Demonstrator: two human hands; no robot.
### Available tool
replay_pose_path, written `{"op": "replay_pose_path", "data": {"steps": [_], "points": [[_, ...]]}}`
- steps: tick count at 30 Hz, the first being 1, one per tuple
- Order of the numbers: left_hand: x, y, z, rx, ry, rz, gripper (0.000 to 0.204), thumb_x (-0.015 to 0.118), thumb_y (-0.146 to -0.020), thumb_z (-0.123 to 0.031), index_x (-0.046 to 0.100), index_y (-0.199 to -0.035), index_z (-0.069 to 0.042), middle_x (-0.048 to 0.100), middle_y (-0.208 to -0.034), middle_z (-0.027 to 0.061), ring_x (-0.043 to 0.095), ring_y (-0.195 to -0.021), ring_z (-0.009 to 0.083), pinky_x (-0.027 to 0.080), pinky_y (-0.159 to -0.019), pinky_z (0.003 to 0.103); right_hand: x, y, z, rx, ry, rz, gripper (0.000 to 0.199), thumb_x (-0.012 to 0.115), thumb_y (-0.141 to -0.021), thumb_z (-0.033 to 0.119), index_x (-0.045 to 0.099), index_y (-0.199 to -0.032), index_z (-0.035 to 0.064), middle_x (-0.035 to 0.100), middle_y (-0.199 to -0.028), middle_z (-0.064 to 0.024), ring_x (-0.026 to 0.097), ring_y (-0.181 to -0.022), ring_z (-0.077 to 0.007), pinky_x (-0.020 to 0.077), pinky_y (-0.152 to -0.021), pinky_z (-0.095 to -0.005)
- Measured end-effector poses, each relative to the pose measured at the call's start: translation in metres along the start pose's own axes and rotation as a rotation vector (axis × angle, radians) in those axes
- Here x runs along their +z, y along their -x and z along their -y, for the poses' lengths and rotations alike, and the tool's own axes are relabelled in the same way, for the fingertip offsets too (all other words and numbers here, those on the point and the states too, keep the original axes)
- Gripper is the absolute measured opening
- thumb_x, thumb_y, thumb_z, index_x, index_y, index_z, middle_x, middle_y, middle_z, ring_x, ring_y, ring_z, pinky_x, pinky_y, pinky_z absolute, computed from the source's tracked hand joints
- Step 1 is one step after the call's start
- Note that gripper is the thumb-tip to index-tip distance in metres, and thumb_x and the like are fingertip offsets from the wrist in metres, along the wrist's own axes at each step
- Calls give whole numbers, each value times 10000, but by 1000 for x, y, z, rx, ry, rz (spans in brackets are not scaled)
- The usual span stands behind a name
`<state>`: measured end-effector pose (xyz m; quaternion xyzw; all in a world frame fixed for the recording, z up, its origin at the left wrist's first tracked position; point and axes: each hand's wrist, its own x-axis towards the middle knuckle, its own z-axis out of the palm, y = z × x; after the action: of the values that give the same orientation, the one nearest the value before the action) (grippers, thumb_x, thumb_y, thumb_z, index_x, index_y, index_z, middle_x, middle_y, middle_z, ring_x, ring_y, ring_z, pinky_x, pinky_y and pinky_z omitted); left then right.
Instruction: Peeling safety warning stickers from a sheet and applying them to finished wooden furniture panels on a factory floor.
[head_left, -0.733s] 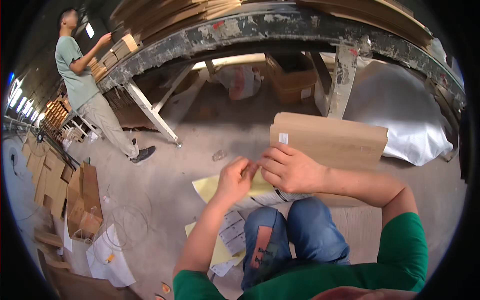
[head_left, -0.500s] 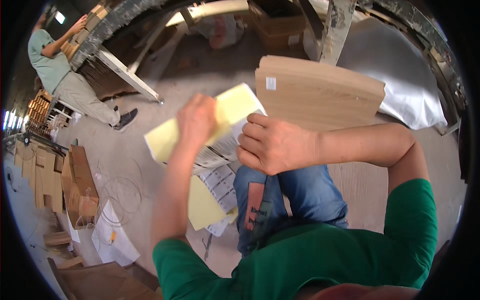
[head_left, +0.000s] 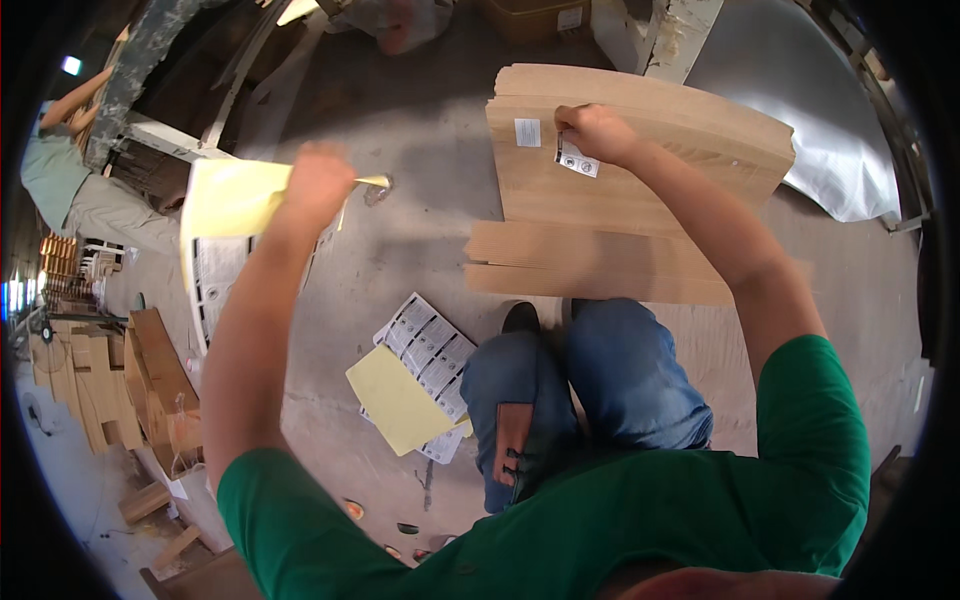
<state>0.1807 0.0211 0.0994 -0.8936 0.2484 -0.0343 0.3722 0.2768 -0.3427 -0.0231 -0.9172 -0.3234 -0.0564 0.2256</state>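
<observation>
Out to the left, my left hand (head_left: 318, 188) grips a bunch of sticker sheets (head_left: 222, 210), with yellow backing paper and printed white labels showing. Above the stacked wood-grain boards (head_left: 640, 185), my right hand (head_left: 597, 132) pinches a small white printed label (head_left: 578, 163) by its edge. Whether that label touches the board I cannot tell. Just left of it, a white sticker (head_left: 527, 132) is on the same board. Between my feet and the left side, more sticker sheets (head_left: 425, 335) and a yellow backing sheet (head_left: 400, 398) lie on the floor.
A lower pile of boards (head_left: 570, 262) lies before my knees. Silver sheeting (head_left: 800, 110) covers something at the far right, beside a worn metal post (head_left: 685, 40). Flattened cardboard (head_left: 90, 380) leans at left. Another person (head_left: 70, 185) works at the far left.
My hands have parted: the left went left with the sheets, the right reached forward over the boards with a small label. The view has shifted, showing more of the boards.
</observation>
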Motion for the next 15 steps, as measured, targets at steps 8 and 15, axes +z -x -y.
{"op": "replay_pose_path", "data": {"steps": [8, 15], "points": [[12, -139, -147, 540, 357, -91, 203, 558, -686, -97, 701, -822, -50, 514, -1230, 64, 444, -1164, 184, 367, -944, 301, 33, -17, -13, -134, 99, -75, 153, 601, -722, 74, 540, -861, 53, 620, -799, -108, 602, -791, -307, 490, -669, -398], [34, -176, -195, 378, 445, -442, 305, 565, -727, -105, 674, -1006, -50, 350, -1397, 48, 301, -1294, 199, 332, -1008, 283, 38, -12, -19, -231, 222, -63, 241, 654, -649, 84, 517, -847, 74, 599, -807, -68, 598, -829, -271, 505, -655, -374]]}}
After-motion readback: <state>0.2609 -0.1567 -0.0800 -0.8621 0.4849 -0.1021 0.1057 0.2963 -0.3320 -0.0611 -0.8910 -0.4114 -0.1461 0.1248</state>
